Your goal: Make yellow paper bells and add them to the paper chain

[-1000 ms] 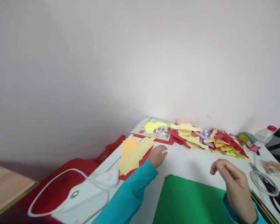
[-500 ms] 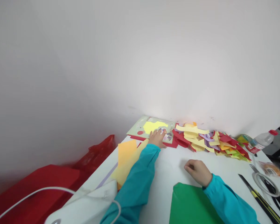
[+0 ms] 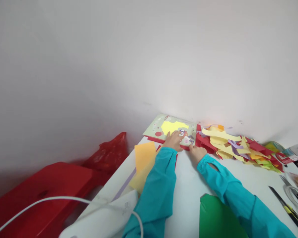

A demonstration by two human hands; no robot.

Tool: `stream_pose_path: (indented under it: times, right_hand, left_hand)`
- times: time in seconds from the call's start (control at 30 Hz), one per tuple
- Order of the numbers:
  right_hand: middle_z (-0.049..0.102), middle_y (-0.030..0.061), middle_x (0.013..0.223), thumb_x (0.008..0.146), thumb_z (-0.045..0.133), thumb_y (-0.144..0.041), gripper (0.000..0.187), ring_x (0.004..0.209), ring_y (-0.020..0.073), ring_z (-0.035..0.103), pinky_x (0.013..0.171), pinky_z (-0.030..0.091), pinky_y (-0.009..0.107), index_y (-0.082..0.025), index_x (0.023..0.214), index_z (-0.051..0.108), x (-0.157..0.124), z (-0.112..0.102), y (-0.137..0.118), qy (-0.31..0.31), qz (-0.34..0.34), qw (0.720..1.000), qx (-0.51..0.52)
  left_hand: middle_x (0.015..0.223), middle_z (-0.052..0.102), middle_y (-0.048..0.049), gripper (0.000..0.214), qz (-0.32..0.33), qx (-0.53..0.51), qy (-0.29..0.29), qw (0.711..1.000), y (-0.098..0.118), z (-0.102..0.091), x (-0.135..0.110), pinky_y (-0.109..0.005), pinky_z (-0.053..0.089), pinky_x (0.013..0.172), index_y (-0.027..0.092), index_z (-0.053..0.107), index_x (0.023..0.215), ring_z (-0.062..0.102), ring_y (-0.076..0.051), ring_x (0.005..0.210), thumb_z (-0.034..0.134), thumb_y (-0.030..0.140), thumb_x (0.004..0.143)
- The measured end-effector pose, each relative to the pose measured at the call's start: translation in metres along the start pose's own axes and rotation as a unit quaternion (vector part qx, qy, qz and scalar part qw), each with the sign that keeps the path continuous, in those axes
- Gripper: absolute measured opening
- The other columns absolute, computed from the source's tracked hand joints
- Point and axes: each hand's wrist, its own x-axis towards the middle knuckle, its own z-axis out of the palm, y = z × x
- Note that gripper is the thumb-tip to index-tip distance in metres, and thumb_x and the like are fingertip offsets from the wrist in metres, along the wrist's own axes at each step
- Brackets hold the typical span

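Observation:
My left hand (image 3: 174,140) lies flat with spread fingers on a pale green printed packet (image 3: 152,130) that has a yellow cut-out shape and small cartoon figures. The packet rests over red paper (image 3: 152,138) against the wall, at the table's far left corner. At its front right corner is my right hand (image 3: 197,154), closed, with the thumb over the edge; its other fingers are mostly hidden. Orange paper (image 3: 144,153) and cream paper (image 3: 141,180) lie near my left forearm. Green paper (image 3: 216,218) sits partly beneath my right sleeve.
Paper scraps (image 3: 238,147) in several colours are heaped along the wall. To the right are a bottle (image 3: 296,152), a utility knife (image 3: 288,210) and a tape roll (image 3: 294,195). A white device (image 3: 101,218) with a cable stands front left. A red stool (image 3: 52,185) and red bag (image 3: 113,152) are beside the table.
My right hand has moved forward from above the table to the packet's front right corner. My left hand stays on the packet. The view has shifted a little left.

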Motion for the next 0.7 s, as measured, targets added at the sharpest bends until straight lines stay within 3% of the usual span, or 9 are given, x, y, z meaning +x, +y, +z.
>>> stream_pose_path:
  times: [0.3, 0.5, 0.7]
  right_hand:
    - [0.067, 0.0158, 0.097, 0.092, 0.035, -0.016, 0.025, 0.086, 0.0218, 0.066, 0.070, 0.048, 0.030, -0.015, 0.113, 0.048, 0.011, -0.012, 0.010, 0.030, 0.019, 0.998, -0.054]
    - [0.066, 0.0078, 0.094, 0.095, 0.036, -0.023, 0.025, 0.082, 0.0183, 0.065, 0.069, 0.050, 0.032, -0.015, 0.113, 0.051, 0.019, -0.009, 0.015, 0.059, 0.023, 0.996, -0.058]
    - [0.064, 0.0041, 0.091, 0.095, 0.040, -0.031, 0.028, 0.074, 0.0149, 0.063, 0.066, 0.051, 0.032, -0.015, 0.115, 0.051, 0.016, -0.002, 0.016, 0.069, 0.013, 0.996, -0.059]
  left_hand:
    - [0.126, 0.056, -0.0027, 0.042, 0.027, 0.026, 0.059, 0.998, 0.009, -0.012, -0.001, -0.045, 0.022, 0.109, 0.032, 0.060, 0.113, 0.045, -0.022, 0.121, 0.061, 0.026, 0.071]
    - [0.131, 0.053, -0.0064, 0.059, 0.005, 0.059, 0.054, 0.997, 0.003, 0.002, 0.000, -0.059, 0.017, 0.107, 0.033, 0.057, 0.117, 0.042, -0.029, 0.124, 0.073, 0.025, 0.061]
    - [0.125, 0.059, -0.0047, 0.039, 0.018, 0.079, 0.072, 0.994, -0.001, 0.013, 0.003, -0.052, 0.017, 0.109, 0.030, 0.065, 0.102, 0.046, -0.025, 0.120, 0.068, 0.017, 0.066]
